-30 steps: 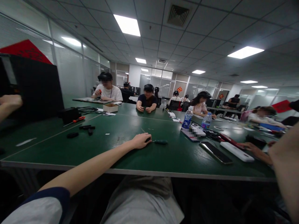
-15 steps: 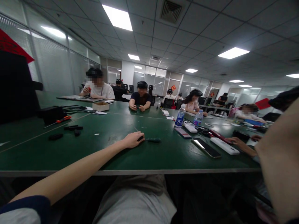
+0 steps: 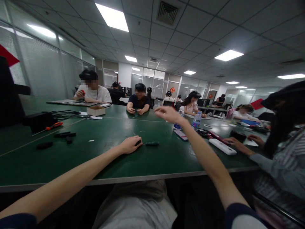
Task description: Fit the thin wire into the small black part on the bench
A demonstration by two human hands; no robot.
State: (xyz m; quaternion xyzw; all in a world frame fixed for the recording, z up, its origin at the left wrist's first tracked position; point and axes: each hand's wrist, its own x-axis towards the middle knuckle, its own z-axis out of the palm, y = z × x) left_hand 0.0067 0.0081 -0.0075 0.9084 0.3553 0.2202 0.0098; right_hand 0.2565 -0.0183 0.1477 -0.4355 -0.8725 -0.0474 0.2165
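Currently, the left hand [image 3: 130, 145] lies palm down at centre frame on the green counter [image 3: 100, 162], with its fingers curled over a small dark piece [image 3: 137, 143]; whether it grips that piece cannot be determined. A thin metal shaft runs from the piece to the dark green handle of a screwdriver [image 3: 152, 144], which lies flat on the counter just right of the hand. The right hand [image 3: 168, 114] is raised above the counter, open, fingers spread, touching nothing. Its forearm crosses the lower right of the frame and partly hides a water bottle [image 3: 177, 126] behind the wrist.

Left of centre lie a red-handled screwdriver [image 3: 54, 126], black bar-shaped pieces [image 3: 64, 135], a black block [image 3: 38, 122] with cables [image 3: 64, 113], and a cardboard box [image 3: 96, 110]. To the right are a clear water bottle [image 3: 197, 120], a phone [image 3: 180, 135] and a white power bank [image 3: 222, 146]. A co-worker's hand [image 3: 232, 141] rests beside the power bank, at the right edge of the counter. Other seated people occupy the far side of the counter.
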